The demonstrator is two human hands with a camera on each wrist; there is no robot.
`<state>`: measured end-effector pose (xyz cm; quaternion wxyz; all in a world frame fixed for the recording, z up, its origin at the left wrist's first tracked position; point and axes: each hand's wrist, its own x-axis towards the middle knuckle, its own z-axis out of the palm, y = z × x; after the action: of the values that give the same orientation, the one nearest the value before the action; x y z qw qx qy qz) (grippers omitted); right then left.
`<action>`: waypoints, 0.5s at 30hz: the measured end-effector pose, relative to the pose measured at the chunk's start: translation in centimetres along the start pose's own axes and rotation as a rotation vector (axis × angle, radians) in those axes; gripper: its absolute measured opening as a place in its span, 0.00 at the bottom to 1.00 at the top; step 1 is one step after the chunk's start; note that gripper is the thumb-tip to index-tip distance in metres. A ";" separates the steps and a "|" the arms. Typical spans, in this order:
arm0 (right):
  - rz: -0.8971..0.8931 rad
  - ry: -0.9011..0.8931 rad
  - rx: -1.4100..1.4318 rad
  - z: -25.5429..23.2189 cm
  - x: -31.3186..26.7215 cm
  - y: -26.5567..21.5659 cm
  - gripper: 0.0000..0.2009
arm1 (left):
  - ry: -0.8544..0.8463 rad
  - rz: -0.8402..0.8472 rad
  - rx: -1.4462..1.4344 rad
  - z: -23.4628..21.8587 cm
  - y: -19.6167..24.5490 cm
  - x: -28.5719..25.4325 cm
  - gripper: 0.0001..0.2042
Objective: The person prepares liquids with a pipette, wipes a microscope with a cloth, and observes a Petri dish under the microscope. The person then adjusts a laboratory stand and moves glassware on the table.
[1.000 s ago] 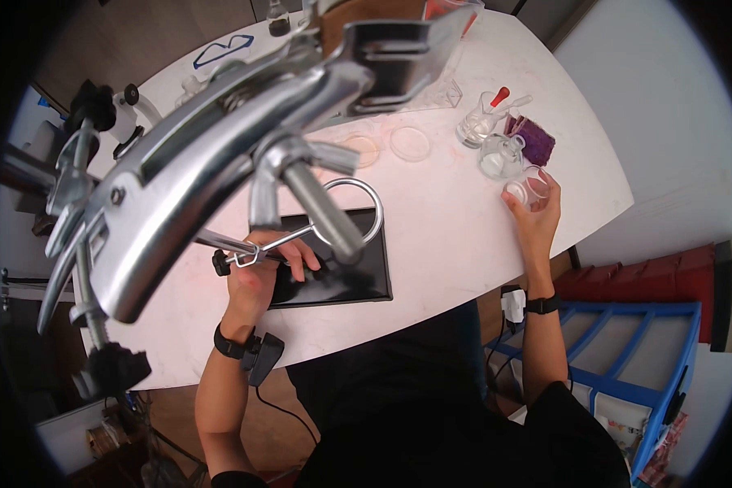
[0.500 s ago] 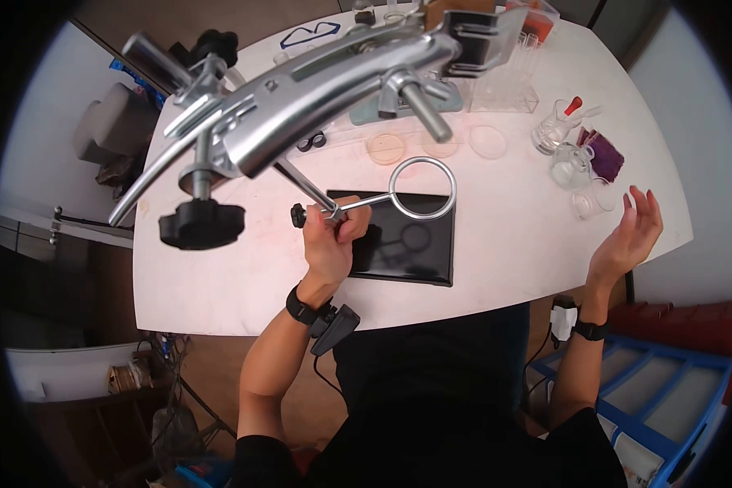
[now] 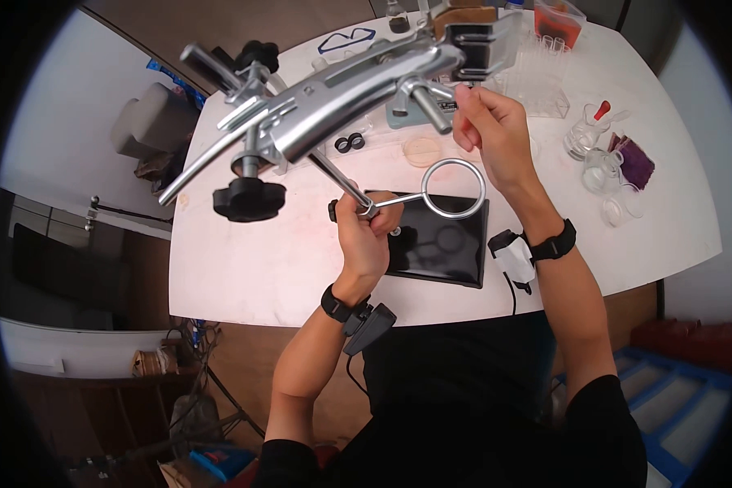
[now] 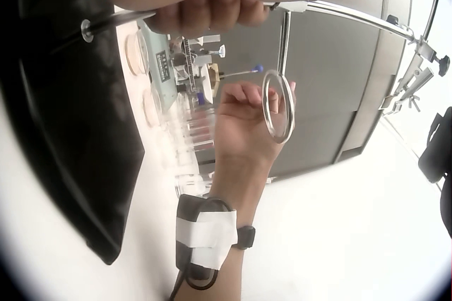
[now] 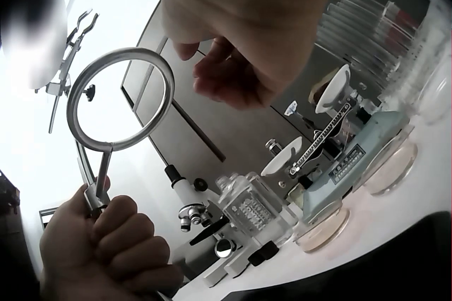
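A retort stand faces me, its black base flat on the table. My left hand grips its upright rod with curled fingers, close under the ring clamp. The metal ring sticks out to the right above the base. Higher up, a large silver clamp with black knobs looms close to the head camera. My right hand is raised behind the ring, fingers loosely curled with nothing between them. In the head view its fingertips overlap the clamp's wing screw; the left wrist view shows the hand apart from the clamp.
At the right stand a glass beaker, a bottle, a flask with a red-bulbed dropper, and a purple cloth. Behind are petri dishes, a balance, a microscope and a test-tube rack.
My right hand has let go of the beaker at the right and swung left and up to beside the clamp. My left hand has come to grip the rod. The head view has shifted.
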<state>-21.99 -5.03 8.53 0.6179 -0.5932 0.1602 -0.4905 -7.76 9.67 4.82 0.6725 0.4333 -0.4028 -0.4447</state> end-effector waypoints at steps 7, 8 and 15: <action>0.002 0.032 0.023 -1.6 -1.1 1.9 0.23 | -0.004 -0.005 0.009 0.4 0.3 0.1 0.26; 0.014 0.041 0.014 -1.8 -1.3 2.2 0.23 | -0.018 -0.017 0.010 0.5 0.4 0.1 0.26; 0.029 0.010 0.033 -2.7 -1.7 3.2 0.24 | -0.152 -0.062 0.014 0.2 0.7 0.8 0.26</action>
<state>-23.52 -5.83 4.33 0.6340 -0.5780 0.1635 -0.4870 -7.53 9.04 5.68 0.6229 0.4151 -0.4423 -0.4940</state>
